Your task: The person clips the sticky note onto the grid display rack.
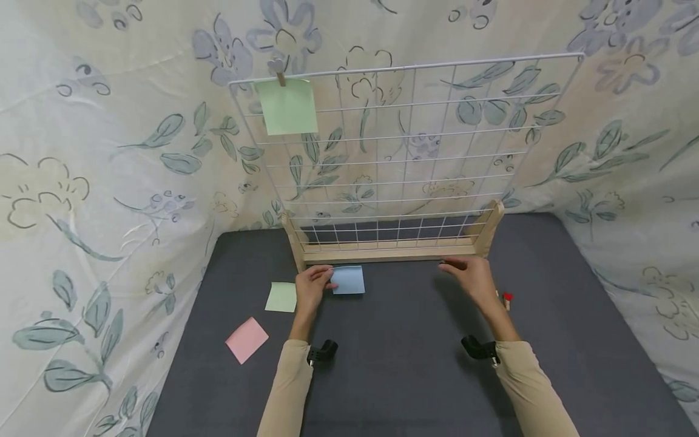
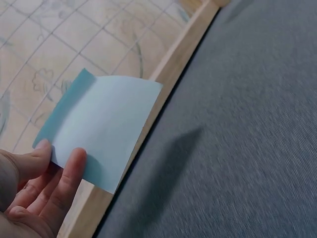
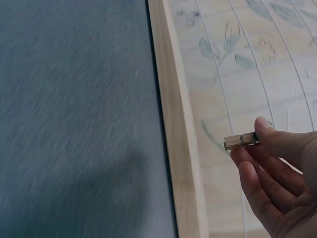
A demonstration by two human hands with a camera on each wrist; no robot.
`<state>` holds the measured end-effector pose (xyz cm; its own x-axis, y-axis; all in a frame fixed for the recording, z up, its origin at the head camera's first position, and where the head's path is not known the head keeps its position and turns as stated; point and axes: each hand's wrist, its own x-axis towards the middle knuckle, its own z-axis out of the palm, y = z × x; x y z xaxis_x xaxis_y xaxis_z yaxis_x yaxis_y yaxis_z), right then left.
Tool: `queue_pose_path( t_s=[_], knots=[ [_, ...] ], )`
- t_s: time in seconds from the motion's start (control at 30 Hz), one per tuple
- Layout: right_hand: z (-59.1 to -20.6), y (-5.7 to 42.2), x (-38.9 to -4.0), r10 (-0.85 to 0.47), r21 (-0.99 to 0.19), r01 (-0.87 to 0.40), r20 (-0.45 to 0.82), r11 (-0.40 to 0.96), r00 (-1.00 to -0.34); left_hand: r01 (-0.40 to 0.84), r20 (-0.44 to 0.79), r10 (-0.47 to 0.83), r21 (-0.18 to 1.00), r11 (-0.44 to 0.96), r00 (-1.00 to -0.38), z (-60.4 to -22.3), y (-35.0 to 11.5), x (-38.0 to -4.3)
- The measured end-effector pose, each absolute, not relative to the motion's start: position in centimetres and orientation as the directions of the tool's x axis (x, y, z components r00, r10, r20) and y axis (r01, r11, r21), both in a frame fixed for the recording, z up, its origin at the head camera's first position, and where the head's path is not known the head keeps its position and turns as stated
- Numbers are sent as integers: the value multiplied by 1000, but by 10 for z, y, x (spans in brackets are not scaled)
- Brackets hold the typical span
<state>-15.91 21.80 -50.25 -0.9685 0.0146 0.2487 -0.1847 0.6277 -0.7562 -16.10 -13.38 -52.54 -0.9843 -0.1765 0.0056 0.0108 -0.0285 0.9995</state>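
Note:
My left hand (image 1: 312, 286) pinches a blue sticky note (image 1: 348, 280) by its left edge, just in front of the rack's wooden base. In the left wrist view the note (image 2: 106, 124) is lifted over the dark table, its shadow below. My right hand (image 1: 471, 276) is in front of the base's right end. Between its thumb and fingertips it pinches a small wooden clothespin (image 3: 239, 141), seen in the right wrist view. A green note (image 1: 286, 108) hangs at the top left of the white wire grid (image 1: 404, 130), held by a clothespin (image 1: 281, 79).
On the dark table (image 1: 404, 364), a green note (image 1: 281, 297) and a pink note (image 1: 247, 340) lie to the left. Beside my right wrist lies a clothespin with a red top (image 1: 508, 298). The rack's wooden base (image 1: 388, 252) runs along the back, before a floral cloth (image 1: 131, 182).

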Motion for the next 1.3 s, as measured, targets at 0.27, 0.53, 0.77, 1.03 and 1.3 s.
queue_pose_path(
  t_s=[0.27,0.53,0.77,1.03,1.3],
  knots=[
    [-496,183,-179,-110,-758,-280,268,590,-957,64,56,-173,997,-43,-983,-523,-113,-177],
    [-488,155,-192,-138,-764,-275,240,584,-961,96,88,-120,993,-61,-989,-496,-96,-180],
    [-469,148,-200,-159,-745,-335,300,577,-941,165,155,-173,985,-42,-973,-492,-92,-193],
    [-437,149,-205,-166,-717,-377,349,586,-922,242,242,-196,970,23,-950,-468,-91,-201],
    [-394,148,-210,-162,-725,-344,311,597,-937,316,330,-198,943,99,-923,-425,-89,-204]
  ],
)
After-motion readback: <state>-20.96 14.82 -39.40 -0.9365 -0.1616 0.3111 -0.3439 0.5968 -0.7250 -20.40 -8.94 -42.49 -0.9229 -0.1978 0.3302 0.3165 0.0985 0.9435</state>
